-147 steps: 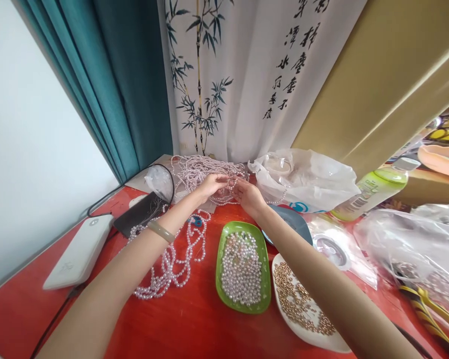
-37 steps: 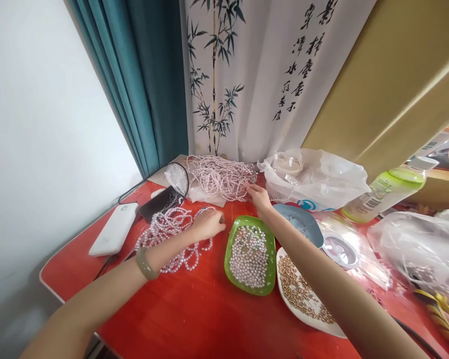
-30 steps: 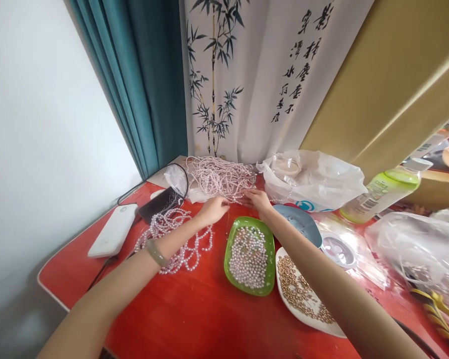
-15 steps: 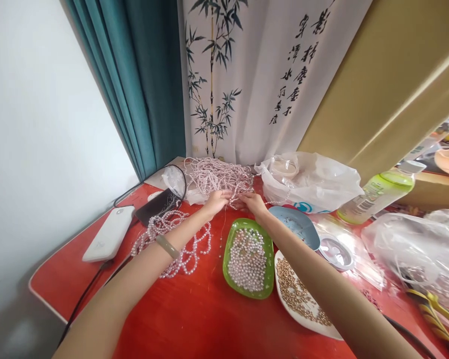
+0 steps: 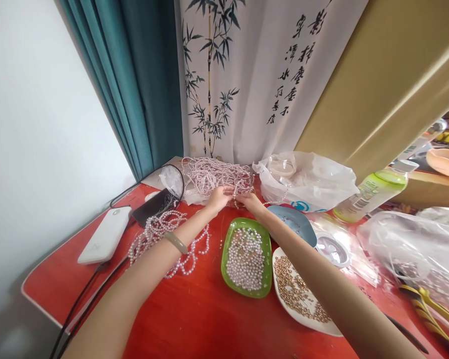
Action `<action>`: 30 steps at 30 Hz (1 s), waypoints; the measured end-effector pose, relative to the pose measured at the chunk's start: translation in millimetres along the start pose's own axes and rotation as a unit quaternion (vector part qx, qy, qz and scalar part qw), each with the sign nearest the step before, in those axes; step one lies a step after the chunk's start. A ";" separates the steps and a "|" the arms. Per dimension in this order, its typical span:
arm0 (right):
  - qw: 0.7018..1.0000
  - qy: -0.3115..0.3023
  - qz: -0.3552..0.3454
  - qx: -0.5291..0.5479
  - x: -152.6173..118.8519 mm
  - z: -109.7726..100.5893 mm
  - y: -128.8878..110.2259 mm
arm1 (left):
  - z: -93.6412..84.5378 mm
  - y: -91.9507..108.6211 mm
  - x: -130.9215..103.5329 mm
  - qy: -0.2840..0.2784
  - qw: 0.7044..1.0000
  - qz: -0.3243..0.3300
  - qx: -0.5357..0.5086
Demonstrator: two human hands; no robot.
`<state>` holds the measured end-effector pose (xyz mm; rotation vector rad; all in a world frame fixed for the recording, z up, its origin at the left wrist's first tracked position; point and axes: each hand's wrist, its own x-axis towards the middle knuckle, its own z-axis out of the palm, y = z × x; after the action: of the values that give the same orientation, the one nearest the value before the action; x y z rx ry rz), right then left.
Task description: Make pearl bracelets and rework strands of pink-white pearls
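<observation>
Both hands meet at the front edge of a heap of pink pearl bead strands [image 5: 213,172] at the back of the red table. My left hand [image 5: 220,197] has its fingers pinched together on a bead strand. Close by on the right, my right hand [image 5: 249,201] pinches the same stretch of beads [image 5: 239,188]. Nearer to me a green tray [image 5: 224,269] holds loose pearl beads [image 5: 246,267]. A second pile of bead strands [image 5: 157,227] lies beyond my left forearm, partly covered by it.
A white plate of gold beads [image 5: 292,286] and a blue plate [image 5: 297,224] lie under my right forearm. A plastic bag [image 5: 310,184] and a bottle [image 5: 374,192] stand behind. Yellow-handled pliers [image 5: 430,309] are at right; a white power bank [image 5: 107,234] is at left.
My left hand has shifted slightly right and up, closer to my right hand. The thin thread that hung below it no longer shows clearly. The view has moved a little.
</observation>
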<state>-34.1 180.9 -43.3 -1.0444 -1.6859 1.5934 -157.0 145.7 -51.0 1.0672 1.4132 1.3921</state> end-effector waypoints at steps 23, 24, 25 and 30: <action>0.966 0.174 -0.065 -0.180 -39.7 -11.3 -14.2 | -5.8 14.4 -9.2 -0.018 0.998 -0.058 0.028; 0.971 0.176 -0.040 -0.159 -41.0 -7.1 -16.1 | -6.6 15.0 -10.3 -0.019 0.998 -0.056 0.020; 0.976 0.172 -0.015 -0.137 -40.8 -3.3 -17.9 | -7.1 15.6 -11.5 -0.020 0.998 -0.054 0.011; 0.992 0.117 0.045 0.002 -27.4 5.9 -26.3 | -3.9 20.5 -18.6 -0.018 0.998 -0.061 -0.030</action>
<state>-28.7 155.2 -15.3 -1.2686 -1.4966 1.4647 -155.8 127.0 -30.3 0.9474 1.3777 1.3138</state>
